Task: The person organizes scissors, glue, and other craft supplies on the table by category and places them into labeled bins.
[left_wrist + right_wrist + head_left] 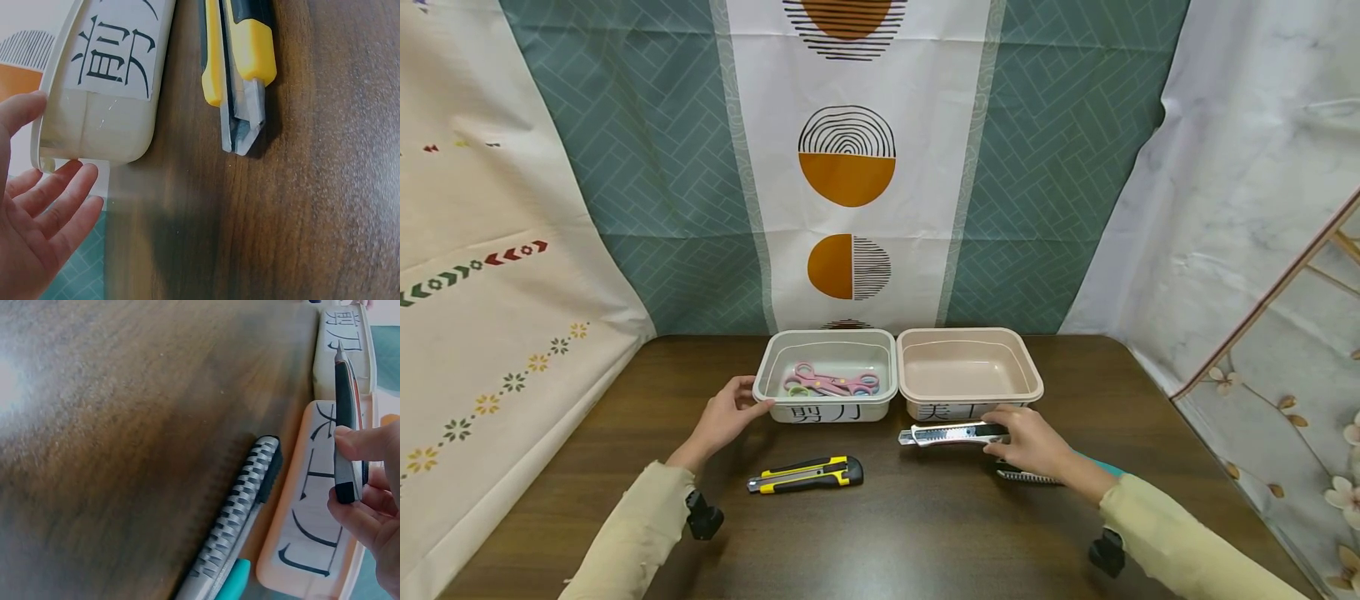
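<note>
right hand (1033,442): fingers and thumb are pinched round the silver utility knife (951,433); the grip is taken at the dark rear end of the handle, as seen in the right wrist view (345,475).
silver utility knife: held just off the desk (925,533), right of centre, in front of the pink bin (970,371), tip pointing left. Judged light, rigid and metal-bodied, so likely slick; it is best gripped across the flat sides of the handle, well back from the blade end.
ribbed knife (1026,476): lies on the desk under the right wrist, toward the near right; a teal part shows beside it (234,575). Ribbed grip is judged less slippery.
yellow-black knife (808,473): lies flat near desk centre, blade tip seen slightly out in the left wrist view (240,134). That end is best avoided; the yellow body is the place to hold.
left hand (726,417): fingers are spread and relaxed, nothing clamped; fingertips rest at the left corner of the white bin (775,392).
white bin: far centre of the desk, labelled, touching the pink bin; pink scissors (831,383) lie inside.
pink bin: far centre-right, nothing seen inside. Both bins are judged light, thin plastic, easily shoved.
</note>
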The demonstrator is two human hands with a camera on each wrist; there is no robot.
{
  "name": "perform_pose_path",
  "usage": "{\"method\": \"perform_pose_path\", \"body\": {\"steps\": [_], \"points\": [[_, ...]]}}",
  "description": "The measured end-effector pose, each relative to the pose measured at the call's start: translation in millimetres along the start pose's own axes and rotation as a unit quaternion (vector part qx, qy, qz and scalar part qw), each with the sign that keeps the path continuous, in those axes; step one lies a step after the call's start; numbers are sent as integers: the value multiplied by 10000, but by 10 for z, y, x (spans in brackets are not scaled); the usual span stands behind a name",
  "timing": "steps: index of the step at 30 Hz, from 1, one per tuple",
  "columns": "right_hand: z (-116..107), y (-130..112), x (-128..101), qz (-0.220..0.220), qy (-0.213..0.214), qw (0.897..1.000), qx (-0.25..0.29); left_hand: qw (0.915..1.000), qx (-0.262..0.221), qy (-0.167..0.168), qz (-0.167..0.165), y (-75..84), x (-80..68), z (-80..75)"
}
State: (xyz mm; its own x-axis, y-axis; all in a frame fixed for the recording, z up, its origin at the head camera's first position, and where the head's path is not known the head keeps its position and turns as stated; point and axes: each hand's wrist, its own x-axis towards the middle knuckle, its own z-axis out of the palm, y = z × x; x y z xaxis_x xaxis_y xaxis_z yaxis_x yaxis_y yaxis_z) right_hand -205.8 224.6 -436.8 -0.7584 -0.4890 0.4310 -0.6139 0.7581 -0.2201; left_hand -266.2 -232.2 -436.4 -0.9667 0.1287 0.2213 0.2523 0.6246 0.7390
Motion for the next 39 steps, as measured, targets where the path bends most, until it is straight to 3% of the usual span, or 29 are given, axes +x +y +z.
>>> {"method": "perform_pose_path", "body": {"steps": [12,21,39], "points": [[-141,-32,32,-301,14,9994,-177,10000,12,-29,-16,11,-7,0],[-276,-47,111,-481,292,9980,-284,10000,5,-46,-49,22,-11,-4],[-483,32,320,14,469,9984,-307,10000,5,0,-43,-7,-2,7]]}}
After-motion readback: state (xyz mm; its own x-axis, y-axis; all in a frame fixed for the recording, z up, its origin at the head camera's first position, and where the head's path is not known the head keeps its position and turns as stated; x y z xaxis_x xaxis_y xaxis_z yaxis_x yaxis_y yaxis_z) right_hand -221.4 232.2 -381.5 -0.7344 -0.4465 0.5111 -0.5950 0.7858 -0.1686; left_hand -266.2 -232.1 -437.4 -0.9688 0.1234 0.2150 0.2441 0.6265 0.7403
